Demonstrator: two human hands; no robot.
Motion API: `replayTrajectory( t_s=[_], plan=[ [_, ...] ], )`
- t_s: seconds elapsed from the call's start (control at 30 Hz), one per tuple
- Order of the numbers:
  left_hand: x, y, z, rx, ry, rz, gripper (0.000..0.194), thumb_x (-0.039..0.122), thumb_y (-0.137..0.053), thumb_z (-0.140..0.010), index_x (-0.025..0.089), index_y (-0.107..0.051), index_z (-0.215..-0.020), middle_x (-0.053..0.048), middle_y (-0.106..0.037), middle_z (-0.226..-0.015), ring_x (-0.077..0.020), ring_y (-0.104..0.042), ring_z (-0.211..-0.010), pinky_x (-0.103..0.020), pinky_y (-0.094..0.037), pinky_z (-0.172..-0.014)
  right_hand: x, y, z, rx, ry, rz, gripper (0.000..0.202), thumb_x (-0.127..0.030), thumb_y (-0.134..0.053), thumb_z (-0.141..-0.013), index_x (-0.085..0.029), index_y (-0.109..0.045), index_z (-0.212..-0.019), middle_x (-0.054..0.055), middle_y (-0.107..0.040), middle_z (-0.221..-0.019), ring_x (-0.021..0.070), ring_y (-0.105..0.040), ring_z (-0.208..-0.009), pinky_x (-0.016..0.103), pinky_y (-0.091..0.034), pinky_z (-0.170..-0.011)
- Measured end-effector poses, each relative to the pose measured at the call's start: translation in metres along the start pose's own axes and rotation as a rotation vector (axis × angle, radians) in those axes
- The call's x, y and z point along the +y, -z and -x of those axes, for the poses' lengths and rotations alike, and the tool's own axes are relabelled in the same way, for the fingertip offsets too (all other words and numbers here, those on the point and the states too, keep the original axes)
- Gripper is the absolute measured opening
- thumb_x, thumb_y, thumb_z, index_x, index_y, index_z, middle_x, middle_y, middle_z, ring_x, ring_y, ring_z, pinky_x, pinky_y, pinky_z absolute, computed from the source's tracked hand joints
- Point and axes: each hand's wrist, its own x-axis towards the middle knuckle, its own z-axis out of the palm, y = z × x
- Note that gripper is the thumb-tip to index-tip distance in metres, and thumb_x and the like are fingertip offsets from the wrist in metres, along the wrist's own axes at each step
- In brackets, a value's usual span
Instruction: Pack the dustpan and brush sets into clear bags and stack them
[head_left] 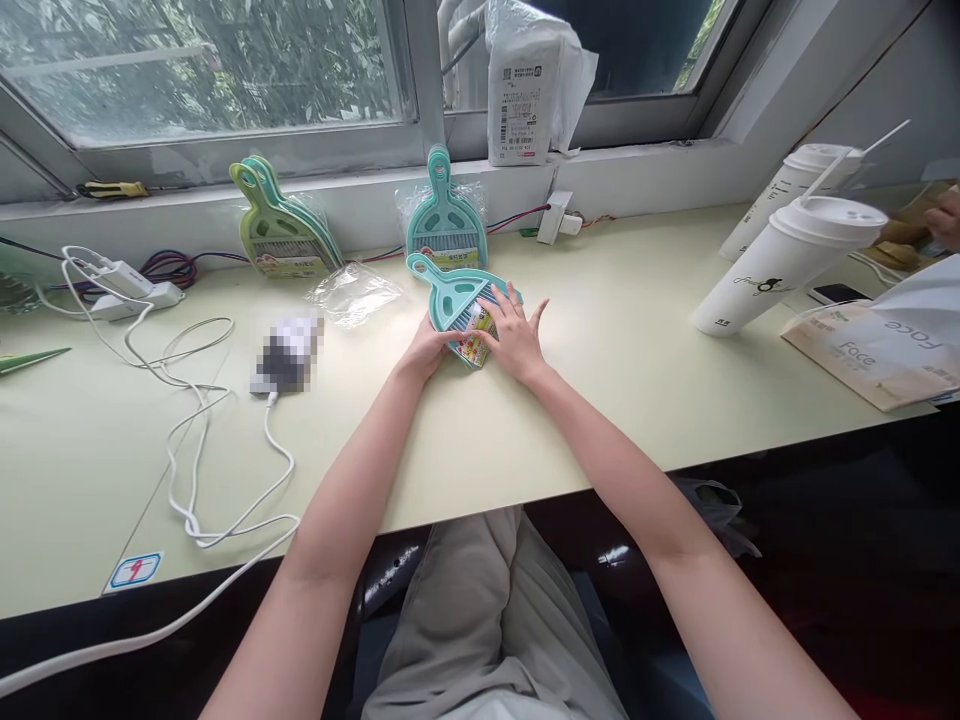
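Observation:
A turquoise dustpan point(450, 285) with a grey-bristled brush and a colourful label lies tilted above the table, its handle pointing to the upper left. My left hand point(426, 350) grips its lower left edge, the thumb reaching across toward the label. Over the label and bristles rests my right hand point(517, 338), fingers spread and flat against the set. Just behind stands another turquoise dustpan set point(442, 215) in clear wrapping, leaning on the wall under the window. To its left leans a stack of green and turquoise dustpan sets point(289, 225).
Crumpled clear plastic point(352, 293) lies left of my hands. Further left are a pixelated object point(287, 355) on a white cable point(199, 460) and a power strip point(142, 300). White cups point(787, 265) and a paper bag point(874, 350) stand right, near another person's hand point(945, 215).

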Motion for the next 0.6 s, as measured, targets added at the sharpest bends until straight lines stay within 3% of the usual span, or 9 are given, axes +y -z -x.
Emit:
replayTrajectory(
  t_s=[0.17, 0.37, 0.5, 0.6],
  plan=[
    [0.003, -0.002, 0.002, -0.019, -0.009, -0.034, 0.065, 0.007, -0.077, -0.052, 0.016, -0.055, -0.113, -0.009, -0.064, -0.113, -0.0282, -0.059, -0.111, -0.041, -0.048, -0.096, 0.001, 0.015, 0.001, 0.057, 0.079, -0.062, 0.04, -0.044, -0.041, -0.094, -0.026, -0.053, -0.127, 0.008, -0.048, -0.141, 0.0294, -0.029, -0.14, 0.067, 0.005, -0.11],
    [0.009, -0.005, 0.006, -0.092, 0.041, -0.124, 0.067, 0.014, -0.077, -0.055, 0.016, -0.054, -0.117, -0.009, -0.065, -0.111, -0.029, -0.06, -0.109, -0.045, -0.047, -0.097, 0.013, 0.025, -0.002, 0.015, 0.279, -0.088, 0.031, -0.041, -0.043, -0.095, -0.029, -0.062, -0.116, 0.006, -0.063, -0.116, 0.0263, -0.049, -0.117, 0.059, -0.011, -0.111],
    [0.011, -0.007, 0.008, -0.094, 0.047, -0.154, 0.066, 0.015, -0.078, -0.056, 0.015, -0.053, -0.117, -0.011, -0.064, -0.114, -0.0292, -0.061, -0.109, -0.047, -0.048, -0.097, 0.023, 0.029, -0.004, 0.067, 0.229, -0.006, 0.027, -0.041, -0.049, -0.093, -0.024, -0.07, -0.097, 0.008, -0.064, -0.103, 0.0265, -0.051, -0.107, 0.051, -0.023, -0.103],
    [0.014, -0.009, 0.009, -0.105, 0.053, -0.155, 0.066, 0.016, -0.078, -0.057, 0.016, -0.053, -0.118, -0.011, -0.064, -0.116, -0.0293, -0.061, -0.109, -0.047, -0.048, -0.097, 0.028, 0.032, -0.004, 0.123, 0.174, 0.028, 0.028, -0.041, -0.05, -0.092, -0.022, -0.07, -0.091, 0.009, -0.063, -0.1, 0.0269, -0.05, -0.103, 0.048, -0.024, -0.098]
  ],
)
